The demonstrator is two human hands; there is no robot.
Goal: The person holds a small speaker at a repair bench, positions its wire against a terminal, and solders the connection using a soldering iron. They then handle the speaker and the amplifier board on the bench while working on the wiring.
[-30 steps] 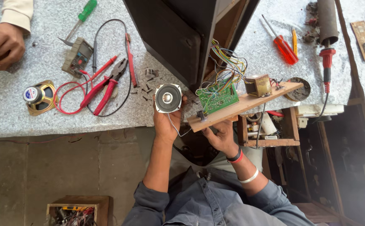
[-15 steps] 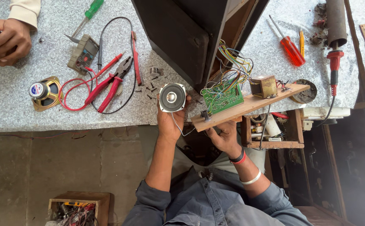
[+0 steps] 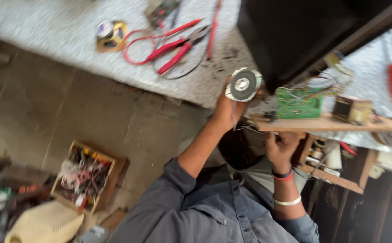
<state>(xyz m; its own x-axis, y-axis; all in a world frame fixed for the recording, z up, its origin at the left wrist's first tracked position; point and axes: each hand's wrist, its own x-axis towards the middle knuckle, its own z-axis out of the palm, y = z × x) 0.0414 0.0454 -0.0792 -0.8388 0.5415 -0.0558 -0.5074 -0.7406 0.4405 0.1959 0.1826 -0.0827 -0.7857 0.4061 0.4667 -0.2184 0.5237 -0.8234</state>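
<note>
The speckled bench (image 3: 70, 36) carries red pliers (image 3: 178, 47) at 11 o'clock. The right hand (image 3: 280, 146) grips the wooden board (image 3: 326, 123) from below, levelling its circuit. At 12, the left hand (image 3: 225, 110) pinches a small speaker (image 3: 243, 84), face up.

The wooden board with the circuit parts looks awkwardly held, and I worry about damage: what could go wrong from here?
The right hand supports the wooden board from below near one end, so it might tip and shed the transformer. Thin wires join the small speaker in the left hand to the board; they might snap.
</note>
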